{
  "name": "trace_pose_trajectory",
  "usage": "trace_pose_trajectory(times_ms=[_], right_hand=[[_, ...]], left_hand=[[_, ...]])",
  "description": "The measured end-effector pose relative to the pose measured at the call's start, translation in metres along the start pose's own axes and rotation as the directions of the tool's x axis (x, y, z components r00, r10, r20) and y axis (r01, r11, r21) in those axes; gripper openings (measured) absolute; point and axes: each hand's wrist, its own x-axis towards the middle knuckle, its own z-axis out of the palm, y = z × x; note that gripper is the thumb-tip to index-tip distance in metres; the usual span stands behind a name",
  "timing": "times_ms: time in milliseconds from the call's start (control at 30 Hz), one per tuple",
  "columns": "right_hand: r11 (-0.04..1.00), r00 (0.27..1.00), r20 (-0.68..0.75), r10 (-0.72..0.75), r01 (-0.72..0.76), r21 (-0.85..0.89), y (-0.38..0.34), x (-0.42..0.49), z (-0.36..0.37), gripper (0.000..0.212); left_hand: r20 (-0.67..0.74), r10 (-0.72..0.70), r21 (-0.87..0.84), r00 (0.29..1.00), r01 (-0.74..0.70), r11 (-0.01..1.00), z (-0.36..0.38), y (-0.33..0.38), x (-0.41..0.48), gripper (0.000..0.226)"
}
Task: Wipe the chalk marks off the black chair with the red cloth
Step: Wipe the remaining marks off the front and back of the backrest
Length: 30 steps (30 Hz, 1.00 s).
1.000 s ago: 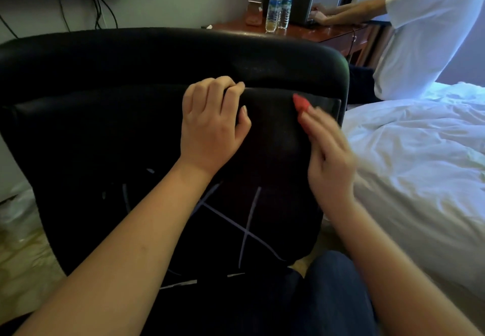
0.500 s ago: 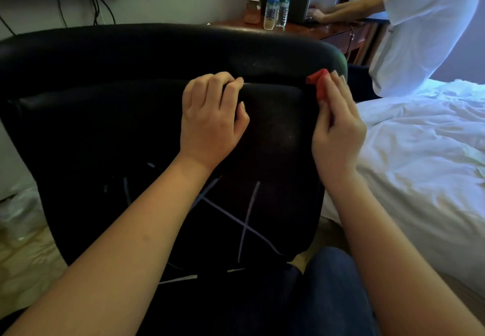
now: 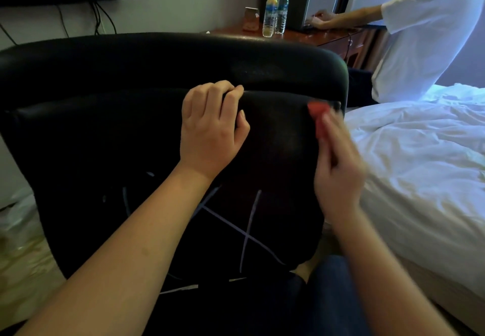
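Right hand (image 3: 338,167) is pinching the red cloth (image 3: 316,112) up by the right edge of the black chair (image 3: 118,130), looking blurry. Left hand (image 3: 212,128) is gripping a fold in the chair back, above the white chalk marks (image 3: 249,230). Farther back, two bottles (image 3: 275,12) are standing on the bench (image 3: 328,37)

Only 1 view, worn on the head: wide-angle, facing forward and down. Very near the black padded chair (image 3: 118,138), filling the left, centre and near frame, top edge bowed by the lens. Forearms entering from the near edge; left hand (image 3: 210,130) gripping a seam at centre, right hand (image 3: 338,178) with the small red cloth (image 3: 316,111) blurred to its right. Far off: reddish wooden desk (image 3: 328,38) and pale wall (image 3: 183,7). At right, rumpled white bed (image 3: 420,165).
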Motion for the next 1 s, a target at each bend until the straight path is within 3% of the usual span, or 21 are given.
trace_pose_trajectory(times_ms=[100,233,367,433,533,633,733,1000], right_hand=[[0.999,1.0,0.012,-0.019,0.019,0.028,0.004,0.053,0.014,0.031],[0.999,0.999,0.019,-0.047,0.047,0.013,0.003,-0.002,0.016,0.032],[0.982,0.946,0.265,-0.187,0.183,0.038,-0.008,-0.103,-0.001,0.041],[0.966,0.917,0.303,-0.258,0.244,0.083,-0.007,-0.105,-0.007,0.038],[0.99,0.987,0.094,-0.13,0.123,0.072,-0.011,-0.04,-0.007,0.03],[0.994,0.994,-0.094,-0.056,0.064,0.091,-0.011,0.039,-0.003,0.024],[0.991,0.992,0.037,-0.124,0.122,0.055,-0.01,0.053,0.013,0.026],[0.963,0.91,0.316,-0.269,0.26,0.072,-0.005,-0.082,-0.003,0.036]], left_hand=[[0.007,-0.004,0.002,1.0,0.004,1.0,0.0,-0.001,0.001,0.03],[0.001,-0.008,0.012,1.0,0.008,1.0,0.0,-0.002,-0.001,0.03],[-0.008,-0.005,0.021,1.0,0.006,1.0,0.0,-0.003,-0.001,0.03],[-0.005,-0.004,0.023,1.0,0.004,1.0,-0.001,-0.002,-0.002,0.03],[-0.003,-0.008,0.009,1.0,0.008,1.0,-0.002,0.0,-0.002,0.03],[0.005,-0.01,-0.002,1.0,0.01,1.0,-0.003,0.0,-0.003,0.029],[0.005,-0.011,-0.009,1.0,0.011,1.0,-0.004,0.0,-0.002,0.029],[-0.021,-0.008,-0.004,1.0,0.008,1.0,-0.001,-0.001,0.0,0.029]])
